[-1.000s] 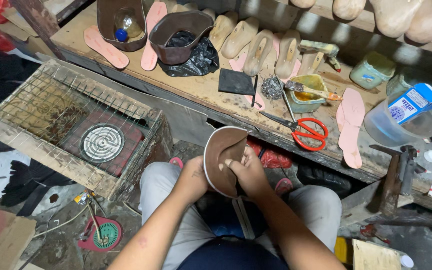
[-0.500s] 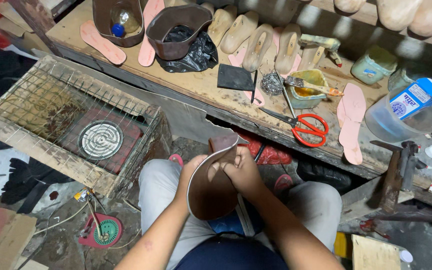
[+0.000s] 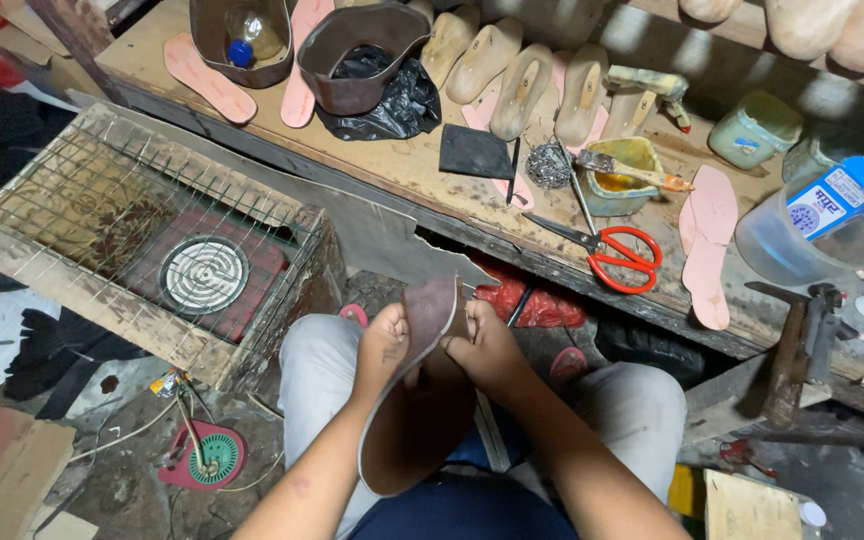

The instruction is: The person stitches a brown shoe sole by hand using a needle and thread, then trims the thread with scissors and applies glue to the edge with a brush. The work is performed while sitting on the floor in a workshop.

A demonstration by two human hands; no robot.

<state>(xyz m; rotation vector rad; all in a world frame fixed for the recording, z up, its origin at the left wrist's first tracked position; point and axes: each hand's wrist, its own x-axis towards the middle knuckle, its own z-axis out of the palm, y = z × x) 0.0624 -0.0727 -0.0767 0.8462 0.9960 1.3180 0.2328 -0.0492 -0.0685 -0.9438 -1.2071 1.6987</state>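
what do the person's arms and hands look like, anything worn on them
Both forearms are bare right to the bottom of the picture, with no sleeves in sight. The left hand and right hand wear no gloves, and no watch, bracelet or ring shows. A small dark mark sits on the left forearm.

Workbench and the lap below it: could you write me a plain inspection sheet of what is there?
Surface: wooden workbench, worn, crowded.
Job's things: brown leather piece, curved, held over the lap.
Clutter: red-handled scissors, wooden shoe lasts, pink insoles, glue pot with brush, hammer, black bag.
Grippers: left hand and right hand both grip the leather's top edge.
Cables: thin wires by a round red-and-green part on the floor.
Surroundings: wire-mesh crate over a coil hotplate; cardboard at left.
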